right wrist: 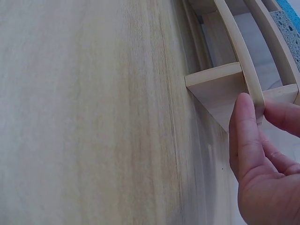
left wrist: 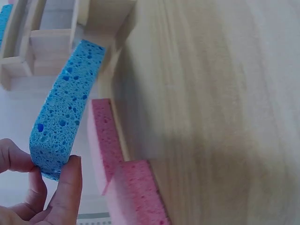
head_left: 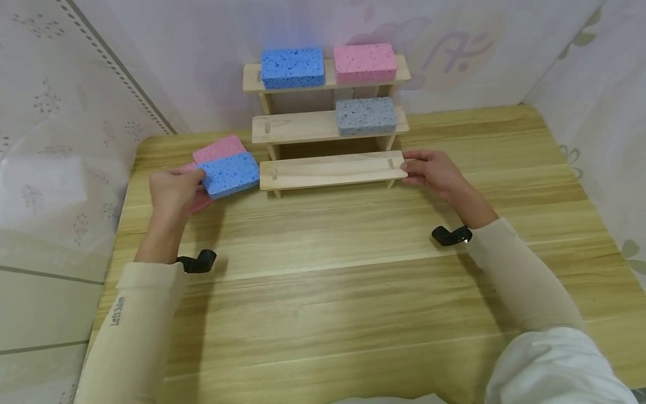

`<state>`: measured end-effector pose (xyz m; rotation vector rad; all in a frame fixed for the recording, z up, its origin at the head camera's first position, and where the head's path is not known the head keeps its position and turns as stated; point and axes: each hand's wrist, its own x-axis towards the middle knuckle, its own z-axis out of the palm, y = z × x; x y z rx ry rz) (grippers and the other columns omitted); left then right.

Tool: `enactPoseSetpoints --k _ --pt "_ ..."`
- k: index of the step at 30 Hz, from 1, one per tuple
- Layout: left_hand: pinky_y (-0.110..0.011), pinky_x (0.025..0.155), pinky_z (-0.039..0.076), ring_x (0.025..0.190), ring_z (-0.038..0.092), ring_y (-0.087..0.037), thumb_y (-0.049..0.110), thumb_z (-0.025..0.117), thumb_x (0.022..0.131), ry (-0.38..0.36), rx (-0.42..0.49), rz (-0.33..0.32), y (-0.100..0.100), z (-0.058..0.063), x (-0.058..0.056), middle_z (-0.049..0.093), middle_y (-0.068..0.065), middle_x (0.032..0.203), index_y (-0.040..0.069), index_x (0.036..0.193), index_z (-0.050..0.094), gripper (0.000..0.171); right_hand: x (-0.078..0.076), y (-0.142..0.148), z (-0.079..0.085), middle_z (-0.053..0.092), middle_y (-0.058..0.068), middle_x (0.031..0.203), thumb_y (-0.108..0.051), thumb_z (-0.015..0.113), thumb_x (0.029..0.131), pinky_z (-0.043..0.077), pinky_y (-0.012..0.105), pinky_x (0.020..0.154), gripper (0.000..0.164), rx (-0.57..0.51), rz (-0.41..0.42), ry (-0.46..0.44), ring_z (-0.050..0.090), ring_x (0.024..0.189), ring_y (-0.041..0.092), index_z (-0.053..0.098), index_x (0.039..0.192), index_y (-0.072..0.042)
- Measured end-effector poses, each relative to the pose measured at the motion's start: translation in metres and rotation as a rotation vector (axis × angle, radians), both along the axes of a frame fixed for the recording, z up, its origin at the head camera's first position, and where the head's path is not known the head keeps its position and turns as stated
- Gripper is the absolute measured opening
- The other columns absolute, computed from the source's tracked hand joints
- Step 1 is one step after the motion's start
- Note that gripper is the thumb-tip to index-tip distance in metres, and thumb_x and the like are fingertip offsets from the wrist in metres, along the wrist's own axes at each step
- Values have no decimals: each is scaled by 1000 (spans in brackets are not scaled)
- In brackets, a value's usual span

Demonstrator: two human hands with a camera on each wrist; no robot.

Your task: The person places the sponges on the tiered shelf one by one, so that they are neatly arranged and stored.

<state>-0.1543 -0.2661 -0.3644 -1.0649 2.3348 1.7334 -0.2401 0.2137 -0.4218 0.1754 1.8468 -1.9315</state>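
Observation:
My left hand (head_left: 175, 193) pinches a blue sponge (head_left: 231, 175) by its left end, thumb on one face and fingers on the other in the left wrist view. The sponge is held above pink sponges (left wrist: 105, 136), its far end beside the left end of the rack's bottom step. A three-step wooden rack (head_left: 328, 170) stands at the back of the table. My right hand (head_left: 431, 171) grips the right end of the bottom step between thumb and fingers. On the top step sit a blue sponge (head_left: 292, 68) and a pink sponge (head_left: 365, 63); a grey sponge (head_left: 366, 116) lies on the middle step's right.
The wood-grain table (head_left: 323, 314) stretches in front of the rack. A patterned white wall covering (head_left: 454, 45) rises behind and at both sides. Black wrist cameras (head_left: 199, 261) stick out from both cuffs.

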Motion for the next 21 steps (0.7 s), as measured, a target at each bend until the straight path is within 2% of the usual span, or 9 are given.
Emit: enactPoseSetpoints --k 3,5,6,10,13,17,21 --pt "-21 78 57 80 66 -1 16 62 90 23 -35 11 -2 4 3 63 -1 99 6 106 63 19 0 0 -1 65 7 99 -4 65 92 60 24 69 46 -15 -12 -6 68 76 14 47 134 8" --pt "-20 75 58 78 66 -1 14 63 90 45 -21 35 -4 6 5 61 -3 104 9 97 64 9 0 0 0 65 7 99 -3 65 92 60 24 69 47 -24 -14 -2 69 76 14 47 133 8" --pt "-19 73 58 77 66 -2 13 63 89 59 -9 46 -5 7 7 61 -4 104 9 95 64 7 1 0 0 65 7 98 -3 65 92 60 24 69 47 -29 -16 -1 69 76 14 47 133 9" --pt "-19 64 58 65 67 -2 10 63 88 133 59 83 -9 11 11 64 7 77 6 88 63 4 2 0 1 66 7 97 0 63 92 60 24 68 45 -43 -19 11 69 76 14 46 133 11" --pt "-18 61 58 62 68 -3 8 62 89 175 105 91 -14 16 12 64 8 66 5 86 61 5 2 0 0 66 7 96 1 64 92 60 24 68 46 -55 -16 17 69 76 14 46 133 12" --pt "-18 59 58 62 68 -6 5 62 88 229 165 126 -19 26 12 65 5 70 5 82 61 6 2 0 0 65 7 97 0 64 92 60 23 67 48 -61 -11 22 69 76 14 45 134 13" --pt "-19 60 58 63 68 -9 2 63 87 283 207 157 -22 37 12 64 2 87 4 79 65 8 2 0 -1 65 7 100 -1 63 93 60 23 68 49 -48 -6 24 69 78 15 44 136 11"
